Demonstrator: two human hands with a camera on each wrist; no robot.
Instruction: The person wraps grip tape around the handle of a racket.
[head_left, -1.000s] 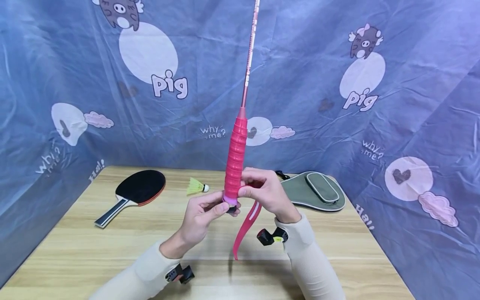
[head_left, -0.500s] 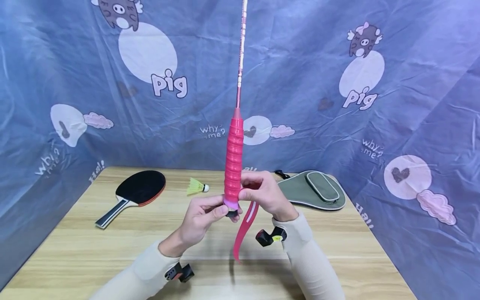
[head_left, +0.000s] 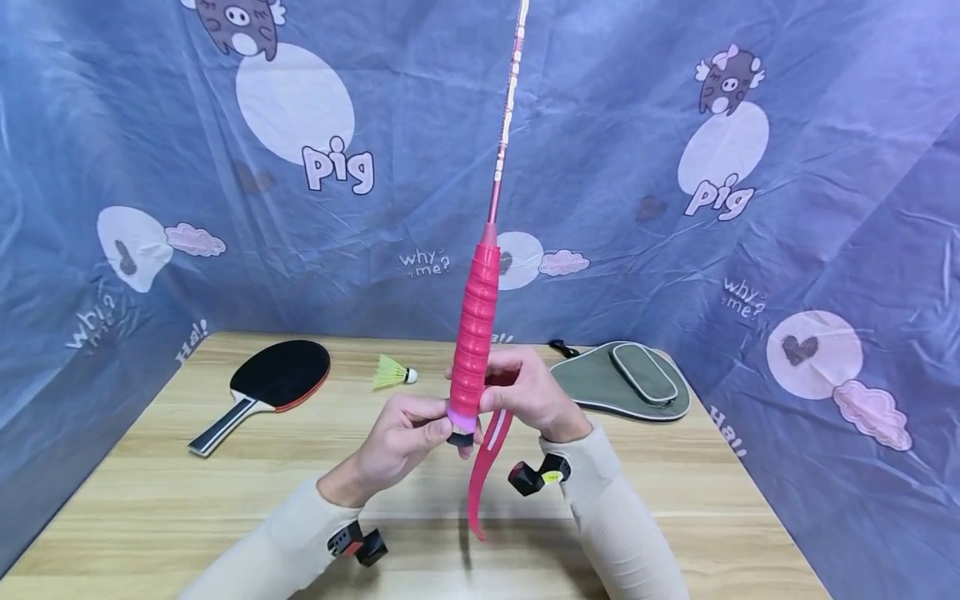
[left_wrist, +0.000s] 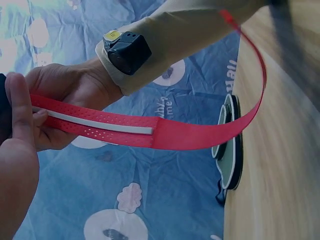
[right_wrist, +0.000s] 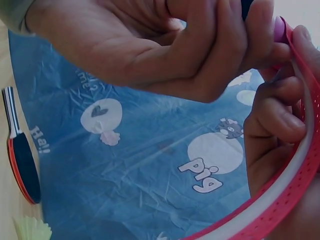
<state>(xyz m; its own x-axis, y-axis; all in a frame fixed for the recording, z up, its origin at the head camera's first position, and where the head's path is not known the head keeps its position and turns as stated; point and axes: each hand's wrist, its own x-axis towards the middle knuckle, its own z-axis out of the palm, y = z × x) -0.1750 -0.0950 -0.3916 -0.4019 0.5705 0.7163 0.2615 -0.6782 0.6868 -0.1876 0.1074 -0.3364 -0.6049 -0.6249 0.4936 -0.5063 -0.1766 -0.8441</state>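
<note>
A badminton racket (head_left: 476, 325) stands upright above the table, tilted slightly right, its head out of view. Red ridged grip tape covers most of the handle; a purple band and the black butt show below it. My left hand (head_left: 396, 443) pinches the handle's butt end between thumb and fingers. With thumb and fingers, my right hand (head_left: 531, 390) pinches the red grip tape (head_left: 487, 475) against the lower handle. The tape's loose end hangs down in a curve. In the left wrist view, the perforated tape (left_wrist: 100, 122) shows a white strip along its middle.
On the table (head_left: 405, 533), a black table tennis bat (head_left: 281, 375) lies at the left. A yellow shuttlecock (head_left: 393, 372) is behind the left hand. At the back right lies a green bat case (head_left: 637, 382). Blue printed cloth (head_left: 420, 167) encloses the sides and back.
The racket's shaft swings left, then back right. Its handle sinks slightly, and both hands move down a little with it. The loose tape end hangs a bit lower.
</note>
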